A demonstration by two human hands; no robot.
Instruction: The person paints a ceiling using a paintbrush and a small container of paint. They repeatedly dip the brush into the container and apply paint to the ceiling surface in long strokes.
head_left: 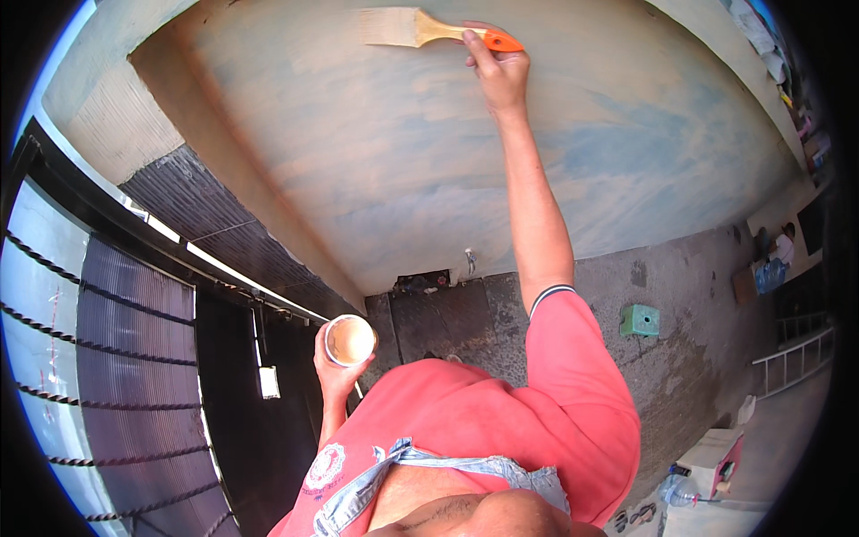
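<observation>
With my right arm stretched out, my right hand (pixel 499 72) is closed round the wooden handle of a wide flat paintbrush (pixel 394 27), whose handle end is orange. Its pale bristles point left and lie against or just in front of the wall (pixel 385 134), which is streaked in cream and hazy blue; whether they touch I cannot tell. Lower down, near my chest, my left hand (pixel 336 362) is wrapped round a cup (pixel 350 340) of creamy beige paint, held with its mouth up.
A black metal gate (pixel 237 358) with twisted bars stands at the left, beside a dark ribbed pillar face (pixel 210 206). On the grey floor sits a green block-shaped stool (pixel 641 320). A ladder (pixel 796 362) and a seated person (pixel 780 251) are at the far right. A tap (pixel 470 261) juts from the wall's foot.
</observation>
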